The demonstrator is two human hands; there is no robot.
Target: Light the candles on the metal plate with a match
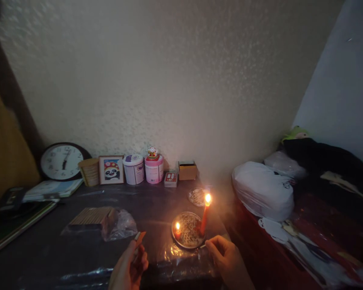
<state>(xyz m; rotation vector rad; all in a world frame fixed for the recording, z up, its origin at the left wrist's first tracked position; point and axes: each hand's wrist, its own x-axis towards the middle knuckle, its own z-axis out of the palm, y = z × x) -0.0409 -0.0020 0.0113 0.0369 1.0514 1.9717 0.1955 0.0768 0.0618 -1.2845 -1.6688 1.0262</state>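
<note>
A round patterned plate (pixel 192 241) sits near the table's front edge. On it stand a tall red candle (pixel 203 221) and a short red candle (pixel 177 232), both lit. My right hand (pixel 226 257) pinches a thin matchstick (pixel 203 246) whose tip lies at the plate's right rim. My left hand (pixel 129 268) holds a small matchbox (pixel 138 237) up, left of the plate.
A second small plate (pixel 197 196) lies behind. A clear bag of wooden sticks (pixel 99 220) rests at left. Along the wall stand a clock (pixel 62 162), basket, framed panda picture (pixel 111 169), two tins and small boxes. Bags and clothes pile up at right.
</note>
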